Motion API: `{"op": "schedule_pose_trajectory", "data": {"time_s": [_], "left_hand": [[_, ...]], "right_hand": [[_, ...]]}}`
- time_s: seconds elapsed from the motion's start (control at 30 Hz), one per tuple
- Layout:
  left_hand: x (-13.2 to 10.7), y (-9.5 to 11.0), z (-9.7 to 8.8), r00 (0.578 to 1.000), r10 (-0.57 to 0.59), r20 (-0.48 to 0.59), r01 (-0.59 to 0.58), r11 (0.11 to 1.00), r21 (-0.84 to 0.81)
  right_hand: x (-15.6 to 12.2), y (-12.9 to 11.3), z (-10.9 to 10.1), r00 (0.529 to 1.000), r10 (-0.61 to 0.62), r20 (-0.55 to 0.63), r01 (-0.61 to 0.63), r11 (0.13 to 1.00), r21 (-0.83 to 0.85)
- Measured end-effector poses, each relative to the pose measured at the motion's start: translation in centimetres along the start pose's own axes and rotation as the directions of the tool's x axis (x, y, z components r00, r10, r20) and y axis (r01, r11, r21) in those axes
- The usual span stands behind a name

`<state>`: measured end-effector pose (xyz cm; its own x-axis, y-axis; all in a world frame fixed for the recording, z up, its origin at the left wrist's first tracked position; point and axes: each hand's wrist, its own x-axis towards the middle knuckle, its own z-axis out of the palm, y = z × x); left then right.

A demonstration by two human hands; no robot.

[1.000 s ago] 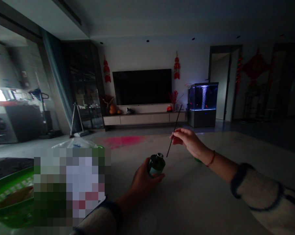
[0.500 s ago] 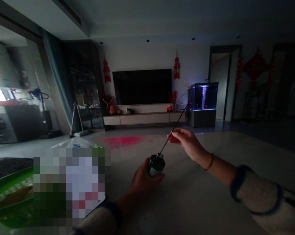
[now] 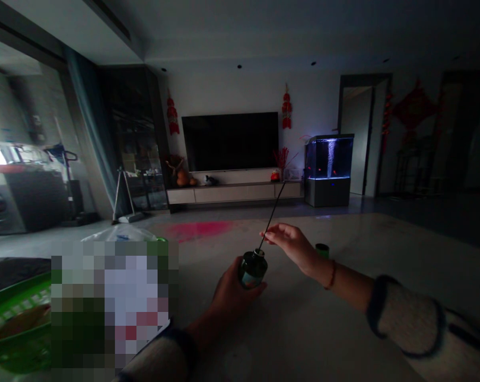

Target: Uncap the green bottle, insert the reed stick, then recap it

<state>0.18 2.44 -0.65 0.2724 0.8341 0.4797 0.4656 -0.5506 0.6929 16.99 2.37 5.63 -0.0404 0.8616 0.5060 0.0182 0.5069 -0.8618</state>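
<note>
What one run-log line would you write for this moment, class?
left hand: grips dark green bottle | right hand: pinches thin black stick at bottle mouth

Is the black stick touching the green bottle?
Touching. The head view shows the lower end of the thin black stick meeting the mouth of the dark green bottle, with no gap showing between them.

From here the dark green glass bottle point(image 3: 253, 269) looks glossy, the thin black stick point(image 3: 272, 215) matt, the pale stone tabletop point(image 3: 303, 339) polished.
</note>
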Motion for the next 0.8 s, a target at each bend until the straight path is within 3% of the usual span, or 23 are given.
{"op": "schedule_pose_trajectory", "data": {"time_s": [0.5, 0.8], "left_hand": [[0.1, -0.2, -0.1, 1.0, -0.009, 0.003, 0.009, 1.0, 0.029], [0.0, -0.1, -0.1, 1.0, -0.006, 0.001, 0.006, 1.0, 0.021]], "right_hand": [[-0.5, 1.8, 0.9, 0.989, 0.047, 0.138, -0.024, 0.987, -0.16], [0.1, 1.7, 0.4, 0.994, 0.005, 0.107, 0.005, 0.996, -0.085]]}}
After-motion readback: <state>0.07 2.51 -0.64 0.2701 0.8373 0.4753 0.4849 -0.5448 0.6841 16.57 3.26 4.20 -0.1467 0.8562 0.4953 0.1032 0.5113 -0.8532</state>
